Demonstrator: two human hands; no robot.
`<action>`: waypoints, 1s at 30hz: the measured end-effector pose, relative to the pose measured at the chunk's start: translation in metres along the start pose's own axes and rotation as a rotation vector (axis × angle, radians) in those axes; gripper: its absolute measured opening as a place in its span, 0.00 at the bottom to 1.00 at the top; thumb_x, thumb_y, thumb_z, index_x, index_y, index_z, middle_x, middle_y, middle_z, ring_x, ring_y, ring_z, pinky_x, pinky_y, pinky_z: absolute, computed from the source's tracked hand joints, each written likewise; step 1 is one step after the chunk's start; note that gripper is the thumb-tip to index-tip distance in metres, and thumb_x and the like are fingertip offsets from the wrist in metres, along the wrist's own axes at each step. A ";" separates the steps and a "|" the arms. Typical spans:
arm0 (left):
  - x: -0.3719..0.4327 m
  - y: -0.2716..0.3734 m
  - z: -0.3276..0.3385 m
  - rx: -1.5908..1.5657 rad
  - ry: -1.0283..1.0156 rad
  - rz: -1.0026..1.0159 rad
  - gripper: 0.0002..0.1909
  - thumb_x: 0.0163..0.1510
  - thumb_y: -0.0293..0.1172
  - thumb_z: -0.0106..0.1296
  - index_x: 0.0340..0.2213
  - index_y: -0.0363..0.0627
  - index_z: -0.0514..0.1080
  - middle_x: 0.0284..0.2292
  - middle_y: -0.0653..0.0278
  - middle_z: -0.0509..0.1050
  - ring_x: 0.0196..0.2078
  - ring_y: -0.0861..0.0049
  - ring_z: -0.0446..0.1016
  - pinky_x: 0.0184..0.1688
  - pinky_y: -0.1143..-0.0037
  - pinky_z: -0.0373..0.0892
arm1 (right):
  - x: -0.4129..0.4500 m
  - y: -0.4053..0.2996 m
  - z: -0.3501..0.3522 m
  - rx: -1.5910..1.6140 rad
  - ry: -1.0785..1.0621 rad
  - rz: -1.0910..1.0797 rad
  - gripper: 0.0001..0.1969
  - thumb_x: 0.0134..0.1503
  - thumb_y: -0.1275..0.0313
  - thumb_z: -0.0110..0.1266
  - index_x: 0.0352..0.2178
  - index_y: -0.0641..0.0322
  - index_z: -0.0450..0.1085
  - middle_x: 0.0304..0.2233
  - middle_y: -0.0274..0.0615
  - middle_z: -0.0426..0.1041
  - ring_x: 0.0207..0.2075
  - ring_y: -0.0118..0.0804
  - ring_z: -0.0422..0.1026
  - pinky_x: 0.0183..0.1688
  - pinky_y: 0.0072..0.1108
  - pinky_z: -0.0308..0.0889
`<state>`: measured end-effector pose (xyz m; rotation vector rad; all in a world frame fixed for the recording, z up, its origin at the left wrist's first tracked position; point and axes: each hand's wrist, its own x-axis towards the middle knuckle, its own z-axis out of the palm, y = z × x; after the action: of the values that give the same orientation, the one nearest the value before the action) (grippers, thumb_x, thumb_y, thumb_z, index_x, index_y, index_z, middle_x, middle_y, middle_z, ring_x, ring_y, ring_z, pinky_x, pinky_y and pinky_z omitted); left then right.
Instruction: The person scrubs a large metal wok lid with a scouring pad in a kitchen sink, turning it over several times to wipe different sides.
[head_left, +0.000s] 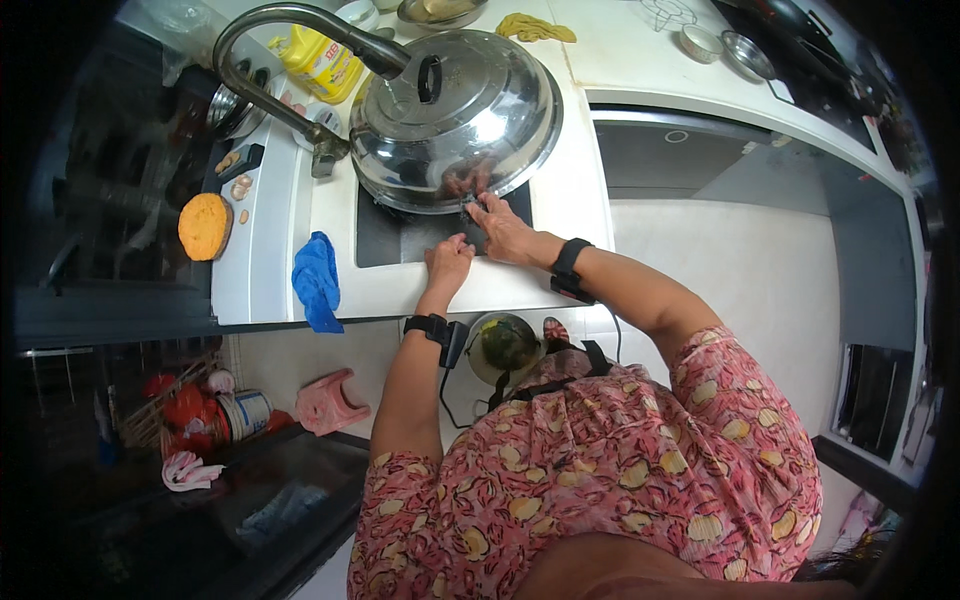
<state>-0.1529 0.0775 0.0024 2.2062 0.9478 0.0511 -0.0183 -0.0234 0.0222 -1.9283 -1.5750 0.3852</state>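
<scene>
A large domed metal lid (480, 105) with a black handle lies over the dark sink (390, 244), under the curved metal faucet (277, 22). Water runs from the faucet onto the lid. My right hand (502, 229) is at the lid's near rim, fingers extended towards it; a small dark bit shows at the fingertips, and whether they grip it I cannot tell. Just left of it and lower, my left hand (450, 262) is over the sink's front edge with its fingers curled; what is in it is hidden.
On the left ledge lie a cut orange tuber (205, 226) and garlic (241, 187). A blue cloth (316, 277) hangs over the counter edge. A yellow detergent jug (322, 64) stands behind the faucet. A yellow cloth (534, 28) lies at the back. A pink stool (330, 401) is on the floor.
</scene>
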 end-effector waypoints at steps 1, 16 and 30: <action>-0.003 -0.004 0.000 0.005 0.002 0.008 0.20 0.50 0.38 0.53 0.42 0.38 0.72 0.33 0.54 0.78 0.36 0.61 0.76 0.41 0.69 0.69 | -0.004 -0.003 0.003 -0.001 0.009 -0.001 0.30 0.43 0.78 0.53 0.50 0.75 0.58 0.51 0.70 0.53 0.49 0.66 0.59 0.53 0.36 0.59; -0.007 0.028 0.014 -0.429 0.127 0.065 0.16 0.49 0.34 0.56 0.35 0.33 0.72 0.28 0.60 0.77 0.31 0.80 0.72 0.36 0.76 0.68 | -0.026 -0.005 -0.054 0.051 -0.047 -0.213 0.31 0.42 0.83 0.49 0.52 0.70 0.60 0.51 0.61 0.61 0.51 0.59 0.62 0.54 0.33 0.60; -0.033 0.130 0.021 -0.400 0.366 -0.301 0.37 0.44 0.35 0.61 0.53 0.31 0.61 0.47 0.48 0.69 0.49 0.69 0.68 0.50 0.76 0.64 | -0.018 0.133 -0.225 0.585 0.111 -0.248 0.23 0.46 0.85 0.46 0.47 0.66 0.65 0.50 0.51 0.66 0.54 0.46 0.63 0.58 0.28 0.56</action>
<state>-0.0906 -0.0174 0.0767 1.6974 1.3322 0.4750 0.2098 -0.1154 0.1105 -1.2749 -1.4081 0.5493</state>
